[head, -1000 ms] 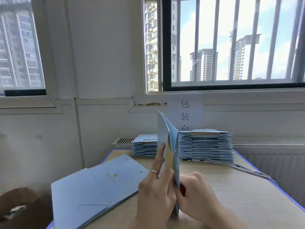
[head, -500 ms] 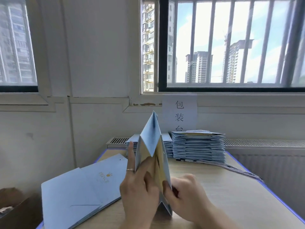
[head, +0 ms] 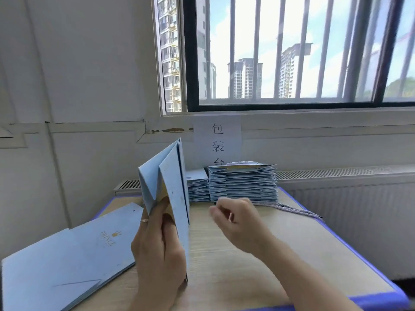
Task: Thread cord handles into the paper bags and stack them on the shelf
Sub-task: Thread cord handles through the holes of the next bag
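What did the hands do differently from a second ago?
The right hand let go of the upright blue bag and moved away to the right, toward the cords. The left hand kept holding the bag, which now spreads open more. The stacked bags and the flat bags on the table stayed put.

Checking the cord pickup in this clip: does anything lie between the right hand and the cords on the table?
Nothing visible does. The right hand hangs loosely curled above bare table, and the cords lie just past it to its right, running out from under the tall bag stack. The left hand holds the upright paper bag off to the other side.
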A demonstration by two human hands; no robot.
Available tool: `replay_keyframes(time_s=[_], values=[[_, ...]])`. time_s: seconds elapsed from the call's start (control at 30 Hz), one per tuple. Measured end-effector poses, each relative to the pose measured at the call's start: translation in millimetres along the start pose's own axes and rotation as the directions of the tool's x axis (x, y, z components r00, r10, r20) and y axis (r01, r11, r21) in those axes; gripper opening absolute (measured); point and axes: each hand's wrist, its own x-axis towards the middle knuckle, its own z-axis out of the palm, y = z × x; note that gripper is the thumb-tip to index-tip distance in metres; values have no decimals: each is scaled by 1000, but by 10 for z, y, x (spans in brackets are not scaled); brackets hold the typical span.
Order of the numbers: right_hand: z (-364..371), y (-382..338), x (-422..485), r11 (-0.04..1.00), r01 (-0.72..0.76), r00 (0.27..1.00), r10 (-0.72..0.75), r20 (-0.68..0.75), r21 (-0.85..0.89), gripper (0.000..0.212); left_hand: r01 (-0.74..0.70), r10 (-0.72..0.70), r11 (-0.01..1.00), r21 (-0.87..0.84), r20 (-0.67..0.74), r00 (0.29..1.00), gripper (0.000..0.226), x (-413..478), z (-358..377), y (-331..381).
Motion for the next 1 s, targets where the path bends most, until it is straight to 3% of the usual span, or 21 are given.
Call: replay_keyframes(time_s=[0.2,0.27,0.43,0.57,0.77,1.0], values=[[-319,412,370,980,-138,990,137,-13,-142,12,20,-20,999,-40,-13,1000,42,15,5,5],[-336,672,333,946,-206,978,202,-42,-251,13,12,-14,999,-41,-28,1000,40,15,5,17],[-453,1026,149,726,-480,865,484,-129,-492,34,3,-2,998,-58,7,1000,40,23,20,28],[-535,1112,95,554,-609,735,663,-142,-568,31,24,-23,998,-60,23,999,36,7,13,25],[-465,1160,86,659,-585,775,626,-86,-472,31,26,-21,995,-98,53,998,31,4,-3,56],[-354,1037,90,788,-391,874,480,77,-476,37,48,-44,991,-125,32,999,28,21,-15,43]])
